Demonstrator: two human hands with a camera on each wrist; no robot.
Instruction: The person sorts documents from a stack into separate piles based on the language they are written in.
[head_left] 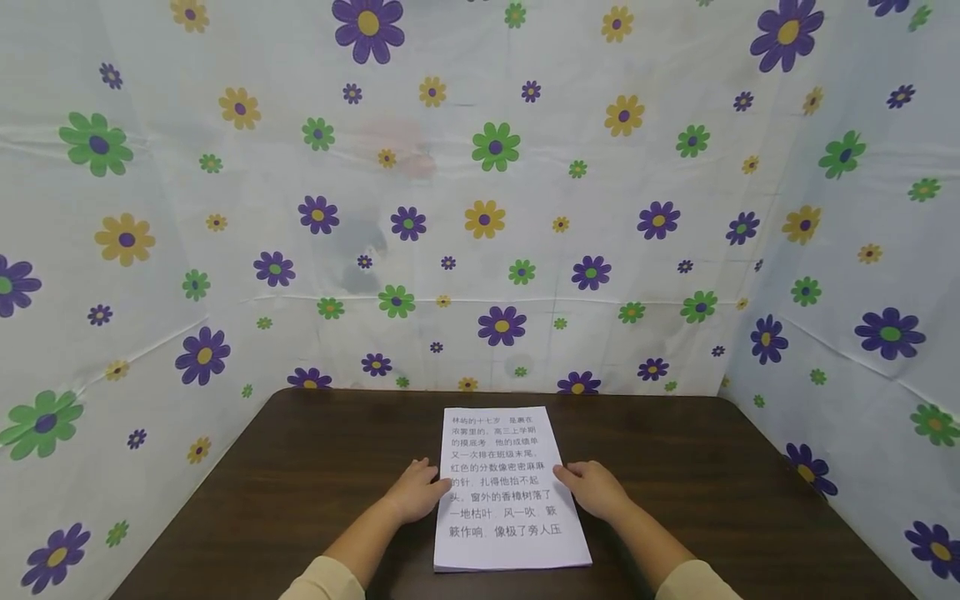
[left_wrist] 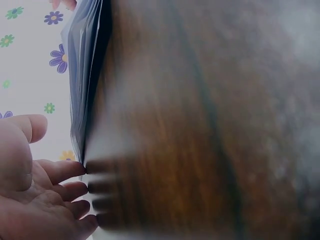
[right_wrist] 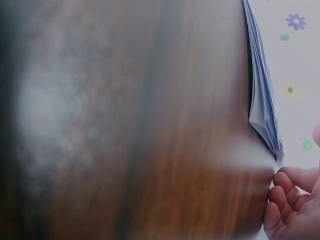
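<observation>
A stack of white paper sheets (head_left: 498, 550) printed with large Chinese characters lies on the dark wooden table. On its left side is my left hand (head_left: 417, 492), its thumb at the paper's edge in the head view. The left wrist view shows that hand's fingers (left_wrist: 65, 192) extended, fingertips on the tabletop beside the loosely layered sheets (left_wrist: 82, 75). My right hand (head_left: 596, 490) is at the opposite edge, thumb toward the paper. In the right wrist view its fingers (right_wrist: 282, 197) are slightly bent and touch the table near the stack's end; its thumb is mostly cut off.
The brown wooden table (head_left: 315, 442) extends on both sides of the paper. White cloth (head_left: 450, 350) with purple, green and yellow flowers hangs behind the table and along both sides. Light-coloured sleeves (head_left: 326, 581) cover the forearms near the front.
</observation>
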